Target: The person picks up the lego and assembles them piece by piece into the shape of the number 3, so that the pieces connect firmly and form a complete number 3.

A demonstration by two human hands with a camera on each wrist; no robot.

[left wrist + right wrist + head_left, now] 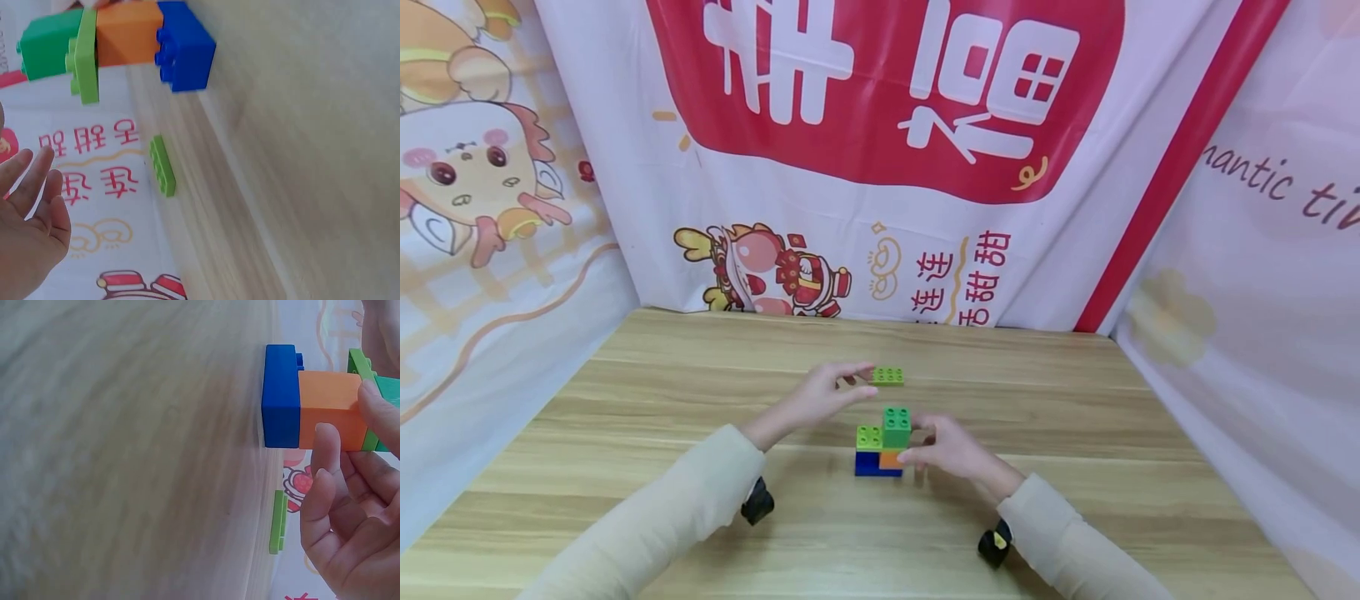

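A stack of toy building bricks stands on the table: a blue brick (867, 464) at the bottom, an orange brick (891, 459) on it, a lime plate (868, 435) above, and a green brick (897, 428) on top. My right hand (953, 447) holds the stack from its right side; in the right wrist view its thumb (380, 409) lies against the orange brick and lime plate. My left hand (827, 394) hovers behind the stack with fingers extended, holding nothing. Close to its fingertips in the head view is a loose lime plate (889, 377), flat on the table.
The wood-grain table (1075, 517) ends at a printed cloth backdrop (880, 175). Cloth walls also rise on the left (490, 217) and right (1247, 275). Black straps with devices (758, 502) hang below both wrists.
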